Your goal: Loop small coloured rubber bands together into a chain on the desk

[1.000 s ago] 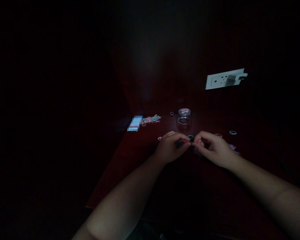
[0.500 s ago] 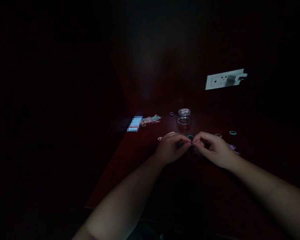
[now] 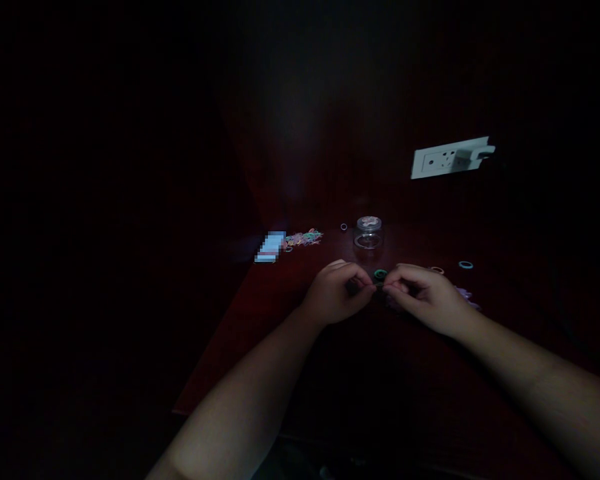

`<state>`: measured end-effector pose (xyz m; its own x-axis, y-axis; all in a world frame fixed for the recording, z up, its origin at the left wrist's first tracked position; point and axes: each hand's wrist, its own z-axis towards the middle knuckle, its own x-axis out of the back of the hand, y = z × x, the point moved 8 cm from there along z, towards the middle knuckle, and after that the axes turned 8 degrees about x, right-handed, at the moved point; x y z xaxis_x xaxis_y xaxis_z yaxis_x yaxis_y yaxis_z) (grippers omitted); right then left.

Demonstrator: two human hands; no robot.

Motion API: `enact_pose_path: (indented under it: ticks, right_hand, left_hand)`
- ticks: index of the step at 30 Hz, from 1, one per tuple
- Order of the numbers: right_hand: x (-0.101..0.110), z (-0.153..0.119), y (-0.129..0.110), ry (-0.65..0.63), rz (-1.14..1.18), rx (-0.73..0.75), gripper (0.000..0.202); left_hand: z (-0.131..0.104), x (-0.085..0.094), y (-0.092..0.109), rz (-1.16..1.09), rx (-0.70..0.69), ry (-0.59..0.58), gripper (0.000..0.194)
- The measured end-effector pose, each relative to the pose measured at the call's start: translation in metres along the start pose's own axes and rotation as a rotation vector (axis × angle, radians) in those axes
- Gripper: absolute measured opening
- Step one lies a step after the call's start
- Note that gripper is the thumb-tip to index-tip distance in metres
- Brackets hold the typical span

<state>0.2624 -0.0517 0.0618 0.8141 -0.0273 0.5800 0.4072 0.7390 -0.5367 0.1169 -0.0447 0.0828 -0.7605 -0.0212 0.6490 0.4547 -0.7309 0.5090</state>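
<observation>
My left hand (image 3: 338,291) and my right hand (image 3: 427,297) are close together over the dark red table, each with thumb and forefinger pinched. Between the fingertips is something small and thin that I cannot make out in the dim light. Just behind the fingertips lies a green hair tie (image 3: 381,274). Purple pieces (image 3: 467,297) lie partly hidden behind and under my right hand. An orange-pink ring (image 3: 437,270) shows past its knuckles, and a light blue ring (image 3: 465,265) sits farther right.
A clear jar (image 3: 369,235) with a lid stands behind my hands. To its left are a small ring (image 3: 344,227), a heap of colourful bands (image 3: 305,238) and a lit phone (image 3: 271,247) near the table's left edge. A socket with a plug (image 3: 450,158) is on the wall.
My left hand has shifted slightly left, widening the gap between the fingertips. More of the green hair tie shows now. My right hand has hardly moved.
</observation>
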Motion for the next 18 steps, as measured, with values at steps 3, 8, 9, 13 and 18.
enact_pose_path:
  ticks: [3, 8, 9, 13, 18]
  right_hand:
    - [0.0, -0.002, 0.002, 0.0, 0.036, -0.033, 0.016]
    - [-0.001, -0.003, 0.005, 0.01, 0.07, -0.053, 0.016]
    - [-0.002, -0.004, 0.005, 0.006, 0.079, -0.055, 0.016]
    - [-0.003, -0.004, 0.007, 0.005, 0.109, -0.065, 0.015]
    - [-0.003, -0.003, 0.006, 0.008, 0.098, -0.064, 0.015]
  left_hand:
    - [0.001, 0.011, -0.005, 0.018, 0.008, -0.059, 0.006]
    - [-0.003, 0.024, -0.044, 0.046, 0.277, -0.282, 0.007]
    - [-0.006, 0.024, -0.052, 0.041, 0.337, -0.351, 0.009]
    - [-0.018, 0.024, -0.071, -0.006, 0.483, -0.552, 0.011]
    - [-0.026, 0.028, -0.08, -0.013, 0.586, -0.633, 0.016]
